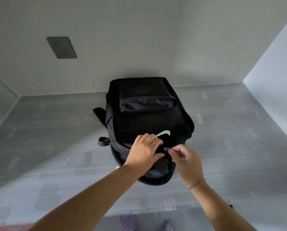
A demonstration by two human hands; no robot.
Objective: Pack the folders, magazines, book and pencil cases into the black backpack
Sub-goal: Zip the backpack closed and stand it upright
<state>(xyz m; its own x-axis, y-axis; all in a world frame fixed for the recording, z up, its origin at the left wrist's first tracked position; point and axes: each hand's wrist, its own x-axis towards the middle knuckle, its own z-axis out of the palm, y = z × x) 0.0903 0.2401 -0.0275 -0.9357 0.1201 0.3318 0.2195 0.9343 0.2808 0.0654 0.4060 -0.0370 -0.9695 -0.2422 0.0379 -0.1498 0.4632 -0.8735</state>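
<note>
The black backpack (147, 114) is lying mid-frame on the grey desk (48, 130). The left hand (144, 151) is gripping its near edge, fingers (153, 139) curled over fabric; the right hand (187, 160) is pinching the zipper pull (166, 149).

grey table (56, 130) — black backpack (147, 117) lying flat

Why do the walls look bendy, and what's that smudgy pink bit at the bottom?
Head view: the wide-angle lens bends the walls and table edge; the pink smear bottom-left is blurred beyond telling; the black backpack shows little detail.
</note>
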